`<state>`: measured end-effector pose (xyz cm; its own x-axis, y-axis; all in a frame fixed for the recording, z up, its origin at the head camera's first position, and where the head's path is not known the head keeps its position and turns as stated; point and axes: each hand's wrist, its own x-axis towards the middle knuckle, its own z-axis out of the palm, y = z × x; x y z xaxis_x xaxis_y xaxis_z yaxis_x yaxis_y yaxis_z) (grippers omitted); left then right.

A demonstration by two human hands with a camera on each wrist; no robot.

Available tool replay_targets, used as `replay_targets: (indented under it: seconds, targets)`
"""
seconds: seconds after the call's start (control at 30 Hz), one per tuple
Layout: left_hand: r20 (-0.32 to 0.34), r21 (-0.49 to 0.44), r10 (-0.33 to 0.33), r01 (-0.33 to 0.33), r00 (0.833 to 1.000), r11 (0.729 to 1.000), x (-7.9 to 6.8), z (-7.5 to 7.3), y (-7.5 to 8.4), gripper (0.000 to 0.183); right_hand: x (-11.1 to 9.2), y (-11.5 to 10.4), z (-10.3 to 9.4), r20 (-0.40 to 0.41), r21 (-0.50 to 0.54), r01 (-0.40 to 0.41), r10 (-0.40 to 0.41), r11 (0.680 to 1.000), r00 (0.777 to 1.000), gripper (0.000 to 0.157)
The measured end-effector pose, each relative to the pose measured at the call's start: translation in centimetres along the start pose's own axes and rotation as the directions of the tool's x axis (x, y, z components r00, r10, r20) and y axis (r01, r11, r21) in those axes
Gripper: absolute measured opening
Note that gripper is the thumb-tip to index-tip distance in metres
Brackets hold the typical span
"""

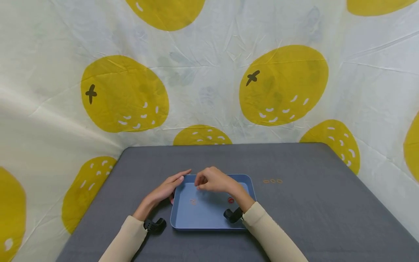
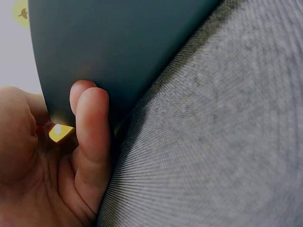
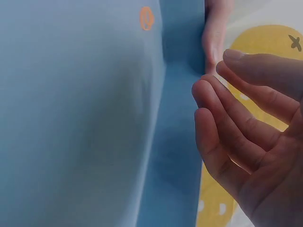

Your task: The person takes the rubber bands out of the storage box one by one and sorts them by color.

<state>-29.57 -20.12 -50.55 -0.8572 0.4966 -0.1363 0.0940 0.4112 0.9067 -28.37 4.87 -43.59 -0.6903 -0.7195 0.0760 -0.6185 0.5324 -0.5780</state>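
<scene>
A shallow blue tray (image 1: 209,229) lies in front of me. My left hand (image 1: 167,188) holds its far left corner, thumb at the rim; in the left wrist view its curled fingers (image 2: 93,123) touch the tray's outer wall. Over the far part of the tray hovers my right hand (image 1: 213,180), fingers loosely curled and thumb near the index finger. Nothing shows between these fingers (image 3: 232,137) in the right wrist view. Small orange loops (image 1: 193,201) lie on the tray floor at left. A red round piece (image 1: 231,200) rests in the tray beside the right forearm.
Three thin orange loops (image 1: 272,181) lie in a row on the grey tabletop (image 1: 311,211), right of the tray. A white curtain with yellow fruit prints (image 1: 209,91) hangs behind the table and along both sides. Each wrist wears a black camera band (image 1: 233,215).
</scene>
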Motion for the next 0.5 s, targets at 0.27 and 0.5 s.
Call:
replay_targets:
  seconds: [0.27, 0.5]
  targets:
    - [-0.003, -0.002, 0.006, -0.006, 1.000, 1.000, -0.2, -0.1, 0.1, 0.044, 0.4, 0.7, 0.9, 0.053, 0.026, 0.000, -0.001, 1.000, 0.999, 0.011]
    - [0.013, 0.001, 0.021, -0.021, 1.000, 1.000, -0.2, -0.2, 0.0, 0.044, 0.7, 1.2, 1.6, 0.109, 0.073, -0.028, 0.020, 0.997, 0.994, 0.010]
